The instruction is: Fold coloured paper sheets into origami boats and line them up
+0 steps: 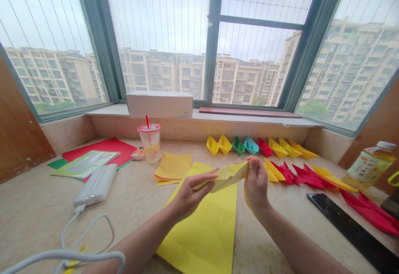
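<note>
A folded piece of yellow paper (231,176) is stretched between my two hands, above the table. Its left end is pinched in my left hand (195,191), thumb below and fingers on top. My right hand (256,180) grips the other end between thumb and curled fingers. Under them a large yellow sheet (208,232) lies flat, with faint creases. A stack of smaller orange-yellow paper (173,167) rests just left of it. Beyond my right hand stands a row of folded paper boats (238,145) in yellow, green, blue and red.
More red paper boats (368,211) and a black phone (352,230) lie at right, near a drink bottle (370,164). At left are a plastic cup (150,143) with a straw, red paper (102,147), and a white power bank (96,184) with its cable (90,256).
</note>
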{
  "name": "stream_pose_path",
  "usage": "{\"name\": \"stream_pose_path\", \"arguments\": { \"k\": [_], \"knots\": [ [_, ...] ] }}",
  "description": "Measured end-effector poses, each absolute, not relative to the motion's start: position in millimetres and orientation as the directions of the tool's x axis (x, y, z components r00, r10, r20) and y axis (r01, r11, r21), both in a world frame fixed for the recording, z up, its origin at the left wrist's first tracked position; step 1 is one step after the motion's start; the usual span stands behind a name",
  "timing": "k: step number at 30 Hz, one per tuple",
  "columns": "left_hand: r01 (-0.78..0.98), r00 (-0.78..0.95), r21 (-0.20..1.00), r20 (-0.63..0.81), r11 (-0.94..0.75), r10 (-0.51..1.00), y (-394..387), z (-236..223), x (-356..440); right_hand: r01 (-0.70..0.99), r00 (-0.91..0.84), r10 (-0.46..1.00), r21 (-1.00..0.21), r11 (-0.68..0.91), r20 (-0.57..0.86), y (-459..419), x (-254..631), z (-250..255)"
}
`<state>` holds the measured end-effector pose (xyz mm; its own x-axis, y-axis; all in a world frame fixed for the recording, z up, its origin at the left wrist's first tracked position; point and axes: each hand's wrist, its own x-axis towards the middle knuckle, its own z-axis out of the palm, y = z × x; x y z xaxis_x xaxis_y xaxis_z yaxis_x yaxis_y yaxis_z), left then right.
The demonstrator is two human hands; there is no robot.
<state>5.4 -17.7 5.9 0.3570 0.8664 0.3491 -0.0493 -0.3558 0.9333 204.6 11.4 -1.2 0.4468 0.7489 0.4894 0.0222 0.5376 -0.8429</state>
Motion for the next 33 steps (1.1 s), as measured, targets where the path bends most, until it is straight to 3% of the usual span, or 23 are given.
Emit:
{"name": "stream_pose_path", "arguments": {
  "k": [5, 9, 12, 16, 19, 23, 27, 30, 33],
  "knots": [
    [0.141, 0.556, 0.838, 0.374, -0.527, 0.742, -24.8, 13.1, 6.6, 0.229, 0.388, 0.649, -0.751, 0.62, 0.654, 7.2, 210.3, -3.0],
    [0.224, 0.608, 0.726, 0.417, -0.65, 0.675, -33.5, 16.2, 10.1, 0.243, 0.286, 0.675, -0.733, 0.636, 0.68, 0.8, 203.7, -14.4],
    [0.281, 0.595, 0.707, 0.402, -0.649, 0.696, -34.8, 14.3, 14.3, 0.21, 0.239, 0.709, -0.749, 0.629, 0.663, -4.4, 195.8, -19.7],
    [0.268, 0.492, 0.818, 0.338, -0.509, 0.802, -30.5, 5.5, 17.2, 0.123, 0.186, 0.758, -0.78, 0.614, 0.625, -5.9, 190.9, -12.8],
    [0.057, 0.39, 0.96, 0.231, -0.274, 0.891, -25.5, -1.2, 17.1, 0.059, 0.03, 0.828, -0.828, 0.557, 0.559, -2.1, 189.7, -6.6],
    [-0.138, 0.358, 0.986, 0.135, -0.091, 0.924, -16.7, -3.2, 15.0, -0.013, -0.162, 0.898, -0.91, 0.413, 0.41, 1.5, 186.2, -7.6],
    [-0.108, 0.461, 0.994, 0.057, -0.008, 0.885, -13.5, 0.1, 12.3, -0.106, -0.11, 0.919, -0.924, 0.368, 0.378, -2.4, 184.2, -5.2],
    [-0.003, 0.6, 1.0, -0.018, 0.025, 0.8, -18.2, 2.9, 12.3, -0.178, -0.199, 0.92, -0.935, 0.306, 0.339, -7.3, 185.4, 2.4],
    [0.067, 0.596, 0.997, -0.013, -0.034, 0.803, -22.7, 5.8, 13.9, -0.249, -0.321, 0.906, -0.947, 0.202, 0.277, -9.6, 186.7, 6.9]
  ]
}}
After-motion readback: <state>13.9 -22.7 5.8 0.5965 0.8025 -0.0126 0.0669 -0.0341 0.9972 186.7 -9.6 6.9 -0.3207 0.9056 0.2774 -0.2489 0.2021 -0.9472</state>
